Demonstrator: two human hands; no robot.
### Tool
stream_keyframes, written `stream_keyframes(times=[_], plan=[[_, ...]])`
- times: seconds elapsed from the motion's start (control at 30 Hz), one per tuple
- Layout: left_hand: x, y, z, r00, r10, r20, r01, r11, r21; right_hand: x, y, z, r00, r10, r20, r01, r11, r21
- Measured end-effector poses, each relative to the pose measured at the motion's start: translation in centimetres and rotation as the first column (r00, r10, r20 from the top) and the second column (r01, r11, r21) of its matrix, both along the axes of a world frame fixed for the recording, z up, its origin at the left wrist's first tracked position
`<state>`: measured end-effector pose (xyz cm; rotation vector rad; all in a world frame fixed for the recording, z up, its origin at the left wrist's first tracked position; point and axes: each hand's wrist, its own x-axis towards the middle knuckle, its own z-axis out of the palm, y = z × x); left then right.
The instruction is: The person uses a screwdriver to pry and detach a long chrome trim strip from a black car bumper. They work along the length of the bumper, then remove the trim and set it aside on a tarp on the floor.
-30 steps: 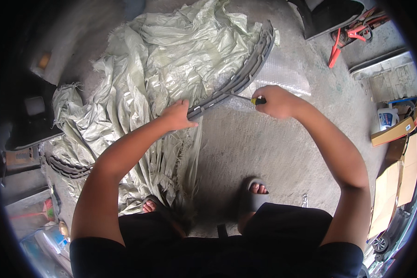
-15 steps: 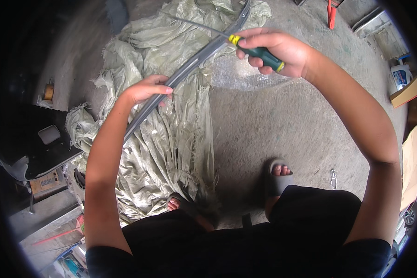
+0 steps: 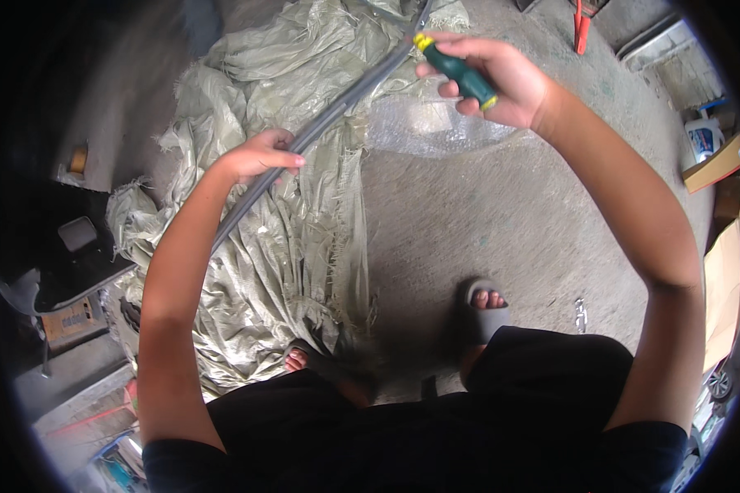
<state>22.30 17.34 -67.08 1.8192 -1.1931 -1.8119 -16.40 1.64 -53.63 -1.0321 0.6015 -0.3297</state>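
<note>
A long, curved grey strip [image 3: 330, 113], like a trim or rail, runs diagonally from beside my left forearm up to the top edge. My left hand [image 3: 263, 156] is closed round its lower part, thumb lying over the top. In my right hand [image 3: 506, 78] is a screwdriver [image 3: 460, 72] with a dark green and yellow handle. Its tip end points up and left across the far part of the strip; the shaft is blurred and hard to make out. Under the strip spreads a crumpled, pale woven plastic sheet [image 3: 292, 271].
Clear bubble wrap [image 3: 411, 135] lies on the concrete floor [image 3: 436, 214] below my right hand. A wrench-like metal tool [image 3: 581, 315] rests near my right foot. Cardboard [image 3: 719, 164] and a white jug [image 3: 704, 138] stand at the right, a red-handled tool [image 3: 581, 37] at the far right.
My right hand has moved the screwdriver a little up, and its shaft has tilted upward. The left hand keeps its place on the strip. The whole view has shifted slightly.
</note>
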Motion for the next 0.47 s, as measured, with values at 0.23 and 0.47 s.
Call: stream_keyframes(times=[0.23, 0.47], plan=[[-7.3, 5.1, -7.8, 0.652, 0.059, 0.756, 0.331, 0.875, -0.353, -1.6, -0.3, -1.5, 0.753, -0.024, -0.657, -0.356, 0.825, -0.438], [-9.0, 7.2, -13.8, 0.44, 0.113, 0.891, 0.444, 0.835, -0.325, -3.2, -0.8, -3.0, 0.572, -0.156, -0.805, -0.701, 0.417, -0.579]])
